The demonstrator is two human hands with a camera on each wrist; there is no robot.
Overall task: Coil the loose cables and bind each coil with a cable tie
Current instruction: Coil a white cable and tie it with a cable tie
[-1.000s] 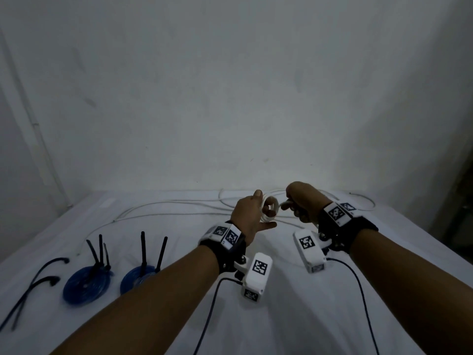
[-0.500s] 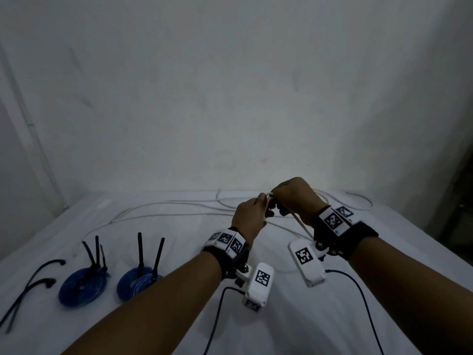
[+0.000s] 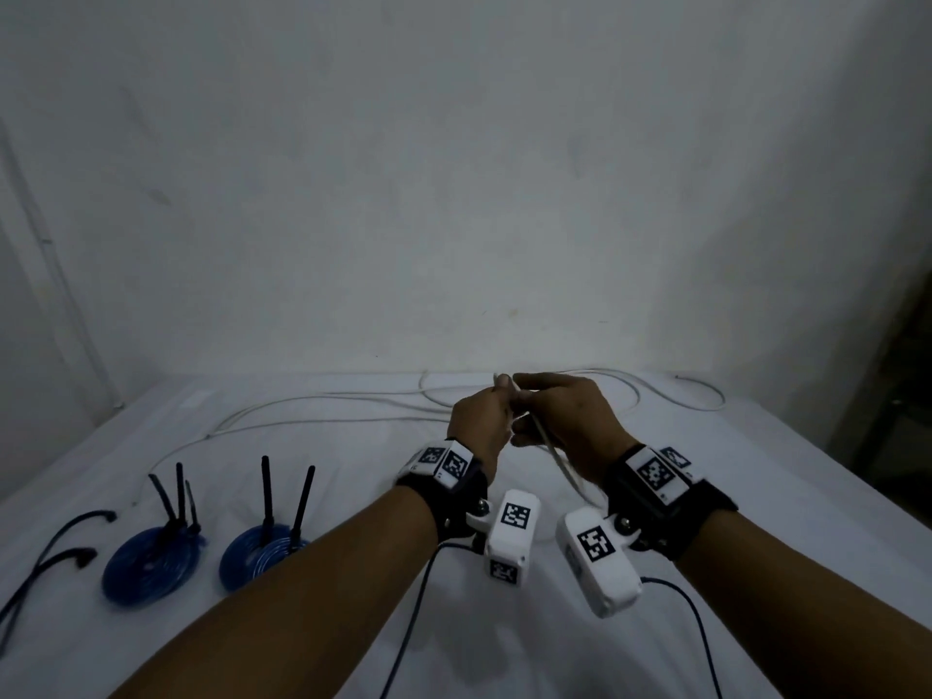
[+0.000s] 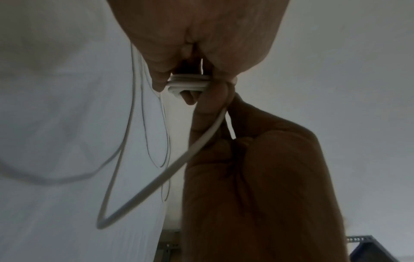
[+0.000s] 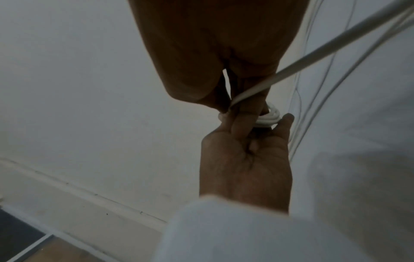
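A long white cable (image 3: 323, 411) lies in loose loops across the back of the white-covered table (image 3: 756, 496). My left hand (image 3: 497, 403) holds a small white coil (image 4: 189, 83) of this cable between thumb and fingers, lifted above the table. My right hand (image 3: 527, 396) sits right against it and pinches the free strand (image 3: 557, 456), which runs down under my right wrist. In the right wrist view the strand (image 5: 313, 58) passes through my right fingers to the coil (image 5: 270, 117). Two blue coils (image 3: 149, 567) (image 3: 262, 552), each bound with upright black ties, lie at the front left.
Two black cords (image 3: 45, 562) with curved ends lie at the far left edge. A plain wall (image 3: 454, 194) stands close behind the table. Dark shelving (image 3: 903, 396) shows at the right. Camera leads (image 3: 408, 623) hang from both wrists.
Both hands have risen a little. My right hand has swung from beside the coil up over its top, carrying the white strand round it.
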